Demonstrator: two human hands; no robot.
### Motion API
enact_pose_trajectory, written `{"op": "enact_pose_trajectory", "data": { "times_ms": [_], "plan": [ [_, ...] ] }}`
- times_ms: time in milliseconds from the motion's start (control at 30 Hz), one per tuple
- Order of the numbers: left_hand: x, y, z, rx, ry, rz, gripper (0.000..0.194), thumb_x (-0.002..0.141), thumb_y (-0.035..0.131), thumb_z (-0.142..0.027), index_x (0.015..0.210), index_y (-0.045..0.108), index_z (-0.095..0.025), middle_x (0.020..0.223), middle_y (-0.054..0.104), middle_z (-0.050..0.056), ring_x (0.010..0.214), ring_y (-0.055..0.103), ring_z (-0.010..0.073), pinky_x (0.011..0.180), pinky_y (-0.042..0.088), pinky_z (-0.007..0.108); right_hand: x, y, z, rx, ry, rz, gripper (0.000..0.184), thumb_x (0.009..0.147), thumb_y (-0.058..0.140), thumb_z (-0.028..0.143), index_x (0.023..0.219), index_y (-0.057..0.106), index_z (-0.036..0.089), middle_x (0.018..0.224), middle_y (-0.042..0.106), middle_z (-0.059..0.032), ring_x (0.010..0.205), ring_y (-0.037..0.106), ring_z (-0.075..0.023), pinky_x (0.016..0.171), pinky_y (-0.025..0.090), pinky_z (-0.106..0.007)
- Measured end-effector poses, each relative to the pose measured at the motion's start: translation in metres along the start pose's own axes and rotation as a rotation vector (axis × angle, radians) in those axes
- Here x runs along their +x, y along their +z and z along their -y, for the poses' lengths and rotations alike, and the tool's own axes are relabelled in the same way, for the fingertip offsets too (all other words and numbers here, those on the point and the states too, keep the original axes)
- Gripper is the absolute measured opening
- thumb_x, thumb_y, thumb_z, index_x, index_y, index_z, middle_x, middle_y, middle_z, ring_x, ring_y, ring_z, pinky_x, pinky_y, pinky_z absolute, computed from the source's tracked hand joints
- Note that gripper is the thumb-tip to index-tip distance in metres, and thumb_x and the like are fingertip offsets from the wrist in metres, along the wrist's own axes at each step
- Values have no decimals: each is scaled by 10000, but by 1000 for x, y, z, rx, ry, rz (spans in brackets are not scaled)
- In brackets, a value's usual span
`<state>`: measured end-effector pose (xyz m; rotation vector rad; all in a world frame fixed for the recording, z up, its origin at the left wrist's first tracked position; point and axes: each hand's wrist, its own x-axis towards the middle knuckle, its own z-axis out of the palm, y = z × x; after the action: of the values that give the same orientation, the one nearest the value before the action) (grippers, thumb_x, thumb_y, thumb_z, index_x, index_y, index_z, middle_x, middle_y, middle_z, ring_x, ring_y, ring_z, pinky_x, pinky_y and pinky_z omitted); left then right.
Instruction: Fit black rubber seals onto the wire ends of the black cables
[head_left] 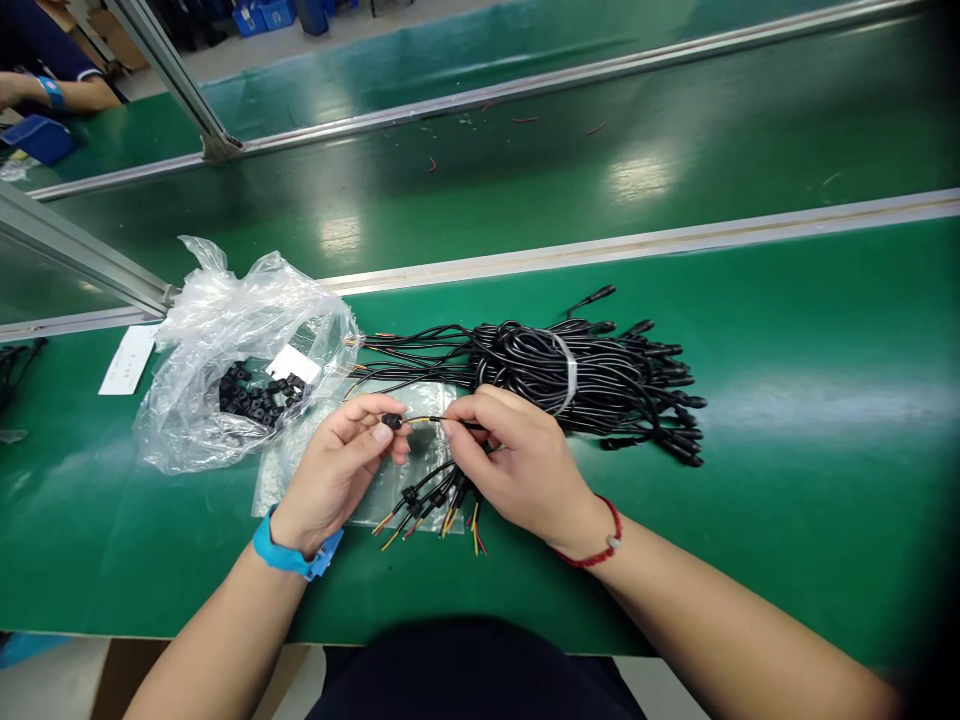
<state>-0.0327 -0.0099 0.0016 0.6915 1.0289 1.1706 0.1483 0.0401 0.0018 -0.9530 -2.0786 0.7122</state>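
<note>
Between the fingertips of my left hand (pixel 352 450) is a small black plastic part (pixel 391 421). My right hand (pixel 517 460) pinches a thin black cable (pixel 472 426) whose yellowish wire end reaches to that part; whether it passes inside, I cannot tell. Right behind my right hand lies a large bundle of black cables (pixel 525 360), held by a pale tie (pixel 567 372). Below my hands several cable ends (pixel 435 500) fan out with red and yellow wires bared, some carrying black parts like the one I hold. At the left, a clear plastic bag (pixel 247 310) contains many loose black parts (pixel 259 398).
A white paper label (pixel 129 360) lies left of the bag on the green table (pixel 787 450). Metal frame posts (pixel 82 240) rise at the left. Beyond a pale rail (pixel 600 240) runs a green strip with wire scraps. A co-worker's arm (pixel 75 95) rests near a blue bin (pixel 39 138).
</note>
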Motion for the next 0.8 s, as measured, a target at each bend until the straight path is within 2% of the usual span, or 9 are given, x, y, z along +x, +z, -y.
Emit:
{"op": "enact_pose_trajectory", "data": {
  "times_ms": [367, 567, 667, 800],
  "plan": [
    [-4, -1, 4, 212, 187, -74, 185, 799, 643, -155, 970, 658, -222, 845, 640, 0, 750, 615, 98, 738, 493, 219, 0, 5, -1, -25, -63, -35, 135, 838, 464, 125, 747, 554, 168, 623, 475, 15, 577, 433, -109, 546, 348, -237],
    [-3, -1, 5, 251, 207, -82, 190, 812, 627, -148, 981, 651, -231, 824, 651, -5, 749, 622, 96, 745, 498, 213, -1, 4, -1, -14, -80, -20, 112, 837, 473, 143, 755, 541, 175, 649, 531, 3, 598, 477, -119, 565, 373, -246],
    [-4, -1, 4, 244, 205, -78, 182, 822, 617, -155, 985, 646, -229, 825, 650, -5, 740, 614, 92, 736, 495, 209, -2, 3, 1, 25, -46, 15, 79, 843, 476, 156, 868, 548, 172, 762, 613, -23, 682, 554, -132, 626, 423, -252],
    [-6, -1, 2, 239, 206, -65, 190, 820, 619, -156, 994, 645, -228, 837, 649, -2, 742, 612, 95, 740, 492, 214, 1, 0, 11, 144, 29, 106, 168, 837, 480, 135, 991, 535, 172, 837, 650, -19, 740, 605, -127, 671, 450, -248]
  ]
}}
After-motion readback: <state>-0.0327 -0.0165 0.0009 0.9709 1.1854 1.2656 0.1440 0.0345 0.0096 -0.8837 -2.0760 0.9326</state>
